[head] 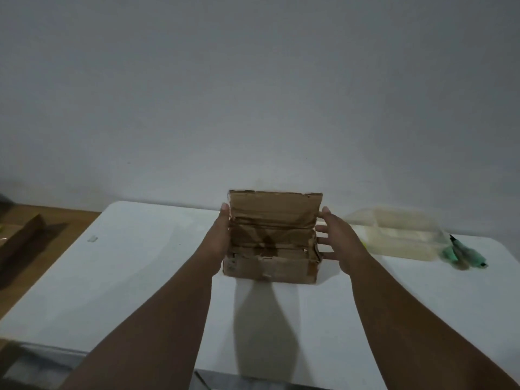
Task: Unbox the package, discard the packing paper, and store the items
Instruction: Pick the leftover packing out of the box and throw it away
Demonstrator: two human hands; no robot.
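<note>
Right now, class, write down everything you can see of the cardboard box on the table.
The cardboard box is brown and worn, with torn edges and creases. It sits upright on the white table, its lid flap raised at the back. The inside is dim; contents cannot be made out. The left hand lies flat against its left side; the right hand, fingers spread, meets its right side.

Your white table [112,277] bears a box [271,237] mid-table and a clear tub [399,235] to the right. Green pens [461,253] lie beside the tub.
</note>
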